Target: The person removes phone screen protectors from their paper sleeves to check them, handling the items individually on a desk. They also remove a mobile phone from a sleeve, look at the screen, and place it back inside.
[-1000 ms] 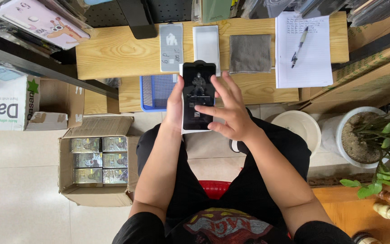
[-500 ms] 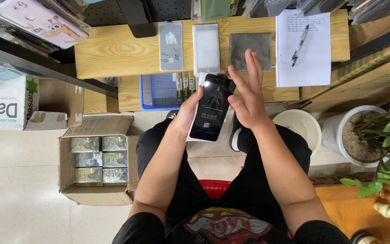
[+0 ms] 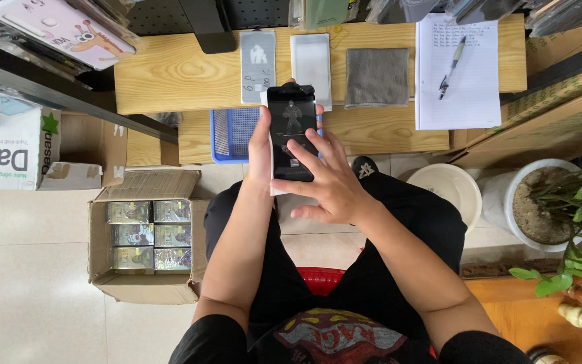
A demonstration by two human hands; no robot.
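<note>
- Two hands share one job above the wooden desk [image 3: 170,74]; keep it there;
- your right hand [image 3: 328,182] spreads wide fingers over the black phone [image 3: 292,131]; press evenly;
- your left hand [image 3: 261,145] grips its edge; hold steady.

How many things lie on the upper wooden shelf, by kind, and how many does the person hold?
Flat packets on the shelf: 2, grey and white
Grey cloth: 1
Paper sheet: 1
Pen: 1
Black packet held by left hand, touched by right hand: 1
Total: 6
</note>
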